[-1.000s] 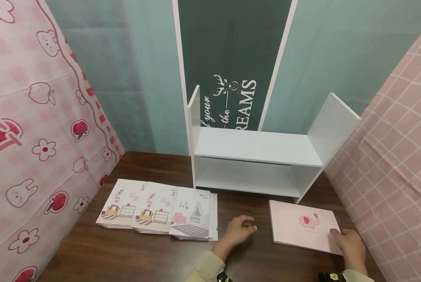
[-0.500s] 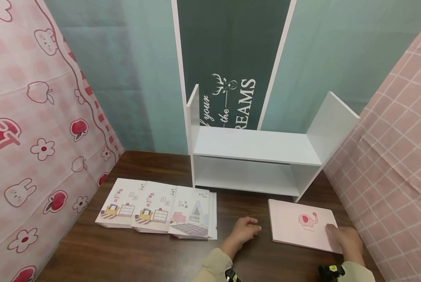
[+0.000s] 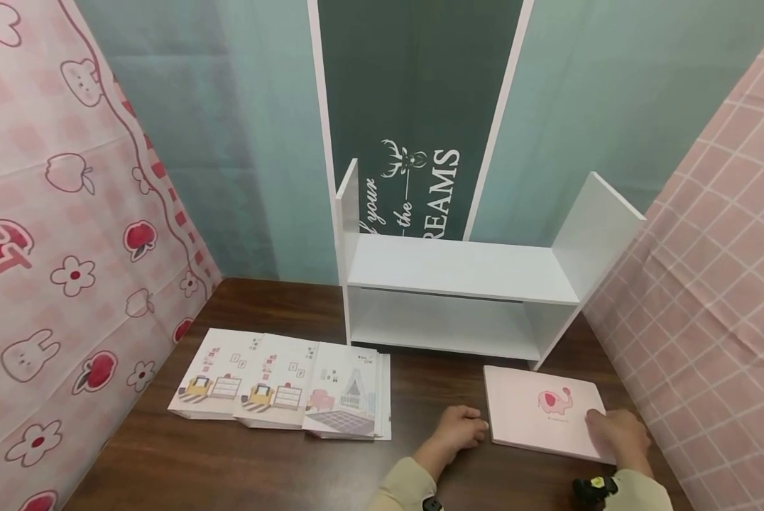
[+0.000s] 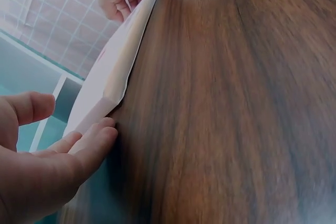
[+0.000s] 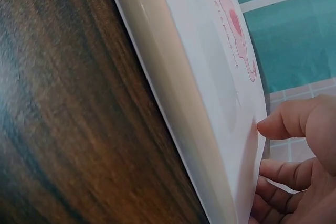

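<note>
A pale pink notebook (image 3: 516, 411) with a red elephant on its cover lies at the right of the table. My right hand (image 3: 621, 436) grips its right edge, thumb on the cover and the other fingers along the side, as the right wrist view shows with the notebook (image 5: 210, 98) tilted in frame. Close by the opposite edge is my left hand (image 3: 461, 433), its fingers loosely bent and holding nothing. In the left wrist view the fingertips (image 4: 107, 129) are right at the notebook's near corner, with the thumb held apart from it.
A white two-level shelf (image 3: 465, 266) with tall side panels stands behind the notebook, its boards bare. At the left, several white illustrated booklets (image 3: 340, 390) lie in overlapping stacks on the brown table (image 3: 241, 468). Pink patterned cloth (image 3: 727, 234) hangs on both sides.
My left hand has moved right, up to the notebook's left edge. My right hand stays at the notebook's right edge, its thumb a little further in. The head view has shifted slightly.
</note>
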`<state>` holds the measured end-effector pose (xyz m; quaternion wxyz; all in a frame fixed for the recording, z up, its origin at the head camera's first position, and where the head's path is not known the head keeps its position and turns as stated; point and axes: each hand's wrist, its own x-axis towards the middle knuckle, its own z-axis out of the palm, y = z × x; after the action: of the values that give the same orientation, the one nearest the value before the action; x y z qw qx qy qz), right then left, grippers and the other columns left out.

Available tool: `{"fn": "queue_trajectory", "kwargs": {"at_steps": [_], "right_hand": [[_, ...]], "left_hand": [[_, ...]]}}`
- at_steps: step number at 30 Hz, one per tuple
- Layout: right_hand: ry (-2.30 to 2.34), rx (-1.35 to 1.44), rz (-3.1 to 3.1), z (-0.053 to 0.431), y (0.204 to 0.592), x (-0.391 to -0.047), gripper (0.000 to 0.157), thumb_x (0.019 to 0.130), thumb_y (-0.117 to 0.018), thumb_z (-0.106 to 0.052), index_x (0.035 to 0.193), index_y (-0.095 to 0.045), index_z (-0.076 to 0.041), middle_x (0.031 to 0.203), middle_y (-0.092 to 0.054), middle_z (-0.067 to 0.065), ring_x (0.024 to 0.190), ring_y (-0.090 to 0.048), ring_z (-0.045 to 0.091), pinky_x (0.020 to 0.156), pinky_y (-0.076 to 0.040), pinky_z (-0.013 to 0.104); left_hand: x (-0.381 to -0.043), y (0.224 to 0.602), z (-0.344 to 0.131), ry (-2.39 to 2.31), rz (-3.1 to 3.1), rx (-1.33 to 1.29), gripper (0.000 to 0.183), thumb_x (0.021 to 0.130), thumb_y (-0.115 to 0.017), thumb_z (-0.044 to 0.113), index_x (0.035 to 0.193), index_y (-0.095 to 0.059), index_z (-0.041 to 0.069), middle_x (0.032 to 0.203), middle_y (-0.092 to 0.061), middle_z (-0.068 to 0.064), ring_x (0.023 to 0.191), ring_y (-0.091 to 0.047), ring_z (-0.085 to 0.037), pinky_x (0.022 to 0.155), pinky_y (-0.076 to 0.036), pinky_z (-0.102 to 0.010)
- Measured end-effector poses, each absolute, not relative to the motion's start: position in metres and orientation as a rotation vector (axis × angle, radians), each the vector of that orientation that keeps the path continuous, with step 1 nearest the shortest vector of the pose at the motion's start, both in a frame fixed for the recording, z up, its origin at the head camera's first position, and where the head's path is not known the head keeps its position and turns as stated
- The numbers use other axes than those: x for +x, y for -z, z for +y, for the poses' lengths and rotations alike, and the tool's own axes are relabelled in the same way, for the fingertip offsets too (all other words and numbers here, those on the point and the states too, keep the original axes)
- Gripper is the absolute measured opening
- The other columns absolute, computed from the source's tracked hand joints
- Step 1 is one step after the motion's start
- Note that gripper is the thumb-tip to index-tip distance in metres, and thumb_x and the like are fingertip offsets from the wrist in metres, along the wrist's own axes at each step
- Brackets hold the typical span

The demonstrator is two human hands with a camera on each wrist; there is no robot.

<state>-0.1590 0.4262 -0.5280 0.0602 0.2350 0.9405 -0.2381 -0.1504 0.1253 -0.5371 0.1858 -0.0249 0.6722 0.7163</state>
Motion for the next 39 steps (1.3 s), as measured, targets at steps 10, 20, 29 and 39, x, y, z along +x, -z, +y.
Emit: {"fn": "queue_trajectory", "kwargs": {"at_steps": [10,20,29,39], "right_hand": [[0.757,0.878,2.784,0.421,0.528,-0.16,0.053,0.084,-0.047,-0.032,0.107,-0.052,0.016,0.103,-0.05,0.037,0.093,-0.044,0.051,0.078,-0.033,0.058],[0.81,0.864,2.709,0.434,0.529,-0.155,0.058,0.086,-0.046,-0.033,0.107,-0.05,0.02,0.107,-0.046,0.041,0.094,-0.047,0.051,0.084,-0.038,0.057],[0.996,0.957,2.546,0.439,0.533,-0.157,0.078,0.088,-0.044,-0.041,0.117,-0.034,0.031,0.115,-0.033,0.048,0.107,-0.038,0.056,0.096,-0.031,0.059],[1.135,0.945,2.59,0.436,0.535,-0.153,0.066,0.088,-0.049,-0.032,0.115,-0.043,0.028,0.117,-0.039,0.046,0.104,-0.041,0.056,0.092,-0.033,0.06]], "left_hand": [[-0.148,0.537,0.138,-1.987,1.861,-0.105,0.021,0.081,-0.063,0.002,0.1,-0.061,-0.008,0.077,-0.066,-0.011,0.071,-0.065,-0.024,0.065,-0.055,-0.037],[-0.145,0.536,0.146,-2.063,1.816,-0.177,0.019,0.078,-0.063,0.0,0.096,-0.061,-0.008,0.074,-0.064,-0.009,0.068,-0.065,-0.021,0.063,-0.055,-0.036],[-0.15,0.542,0.149,-2.105,1.766,-0.181,0.022,0.076,-0.066,-0.006,0.097,-0.06,-0.009,0.07,-0.062,-0.007,0.06,-0.06,-0.013,0.057,-0.054,-0.028],[-0.146,0.535,0.151,-2.017,1.969,-0.128,0.021,0.069,-0.069,-0.013,0.086,-0.06,-0.004,0.066,-0.06,-0.003,0.057,-0.057,-0.012,0.053,-0.051,-0.026]]}}
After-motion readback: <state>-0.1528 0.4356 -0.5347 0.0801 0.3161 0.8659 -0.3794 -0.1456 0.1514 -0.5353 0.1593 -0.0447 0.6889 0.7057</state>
